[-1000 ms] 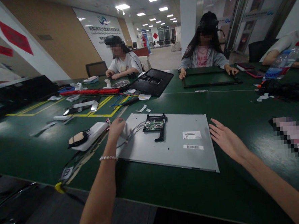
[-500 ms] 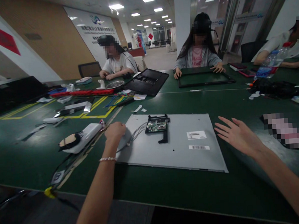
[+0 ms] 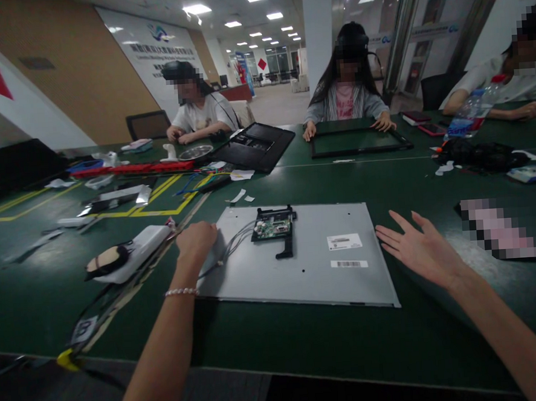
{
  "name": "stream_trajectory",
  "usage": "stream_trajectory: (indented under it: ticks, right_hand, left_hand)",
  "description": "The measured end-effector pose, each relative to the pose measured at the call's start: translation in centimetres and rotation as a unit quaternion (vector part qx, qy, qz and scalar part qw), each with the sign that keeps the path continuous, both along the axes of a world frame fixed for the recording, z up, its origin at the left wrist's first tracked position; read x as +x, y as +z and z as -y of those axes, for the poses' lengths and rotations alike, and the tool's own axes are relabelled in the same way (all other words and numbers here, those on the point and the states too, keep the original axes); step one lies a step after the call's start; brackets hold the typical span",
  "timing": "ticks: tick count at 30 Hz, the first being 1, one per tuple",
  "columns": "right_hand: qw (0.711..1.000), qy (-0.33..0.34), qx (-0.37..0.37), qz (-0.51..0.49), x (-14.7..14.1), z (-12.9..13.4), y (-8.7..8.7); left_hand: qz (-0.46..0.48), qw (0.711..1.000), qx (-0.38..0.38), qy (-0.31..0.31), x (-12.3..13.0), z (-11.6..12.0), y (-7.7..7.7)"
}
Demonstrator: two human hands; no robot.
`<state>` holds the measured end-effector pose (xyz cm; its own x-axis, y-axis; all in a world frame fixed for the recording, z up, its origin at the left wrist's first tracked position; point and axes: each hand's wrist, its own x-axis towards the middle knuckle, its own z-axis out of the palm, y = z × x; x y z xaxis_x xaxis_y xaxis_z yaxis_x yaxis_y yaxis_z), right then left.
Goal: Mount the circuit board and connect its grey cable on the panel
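Note:
A flat silver-grey display panel (image 3: 321,288) lies back side up on the table in front of me. It carries a green circuit board (image 3: 273,225) in a black bracket, grey cables (image 3: 234,245) running left, and two white labels. My left hand (image 3: 198,240) is curled closed at the panel's left edge. Its fingertips are hidden, so I cannot see whether it grips the edge. By the right edge, my right hand (image 3: 413,243) is open with fingers spread, its fingertips close to the panel. I cannot tell if they touch it.
A white power strip (image 3: 139,251) with a dark and beige item lies left of my left hand. Across the table, a person holds a black frame (image 3: 362,152). A black monitor housing (image 3: 264,146), a plastic bottle (image 3: 469,115) and a blurred pink-and-black object (image 3: 501,225) lie around.
The whole view has shifted slightly, so everything appears further left. Both hands keep about the same places and shapes beside the panel.

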<state>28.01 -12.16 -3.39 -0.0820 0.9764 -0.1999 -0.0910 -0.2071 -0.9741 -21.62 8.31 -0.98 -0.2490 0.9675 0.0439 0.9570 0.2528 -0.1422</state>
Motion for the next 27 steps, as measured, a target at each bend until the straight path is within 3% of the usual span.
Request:
stream_trajectory:
  ticks: [12, 22, 27]
  right_hand:
    - [0.990, -0.102, -0.048, -0.080, 1.4, 0.1, 0.6]
    - [0.976, -0.202, -0.051, -0.069, 2.8, 0.7, 1.4]
    - [0.973, -0.223, -0.051, -0.042, 4.0, 0.6, 1.0]
  left_hand:
    - [-0.004, 1.000, -0.002, -0.018, 1.7, 0.7, 0.3]
    - [0.020, 0.995, -0.051, -0.078, 4.3, 1.4, 1.1]
    - [0.020, 0.993, -0.057, -0.101, 5.4, 1.7, 1.0]
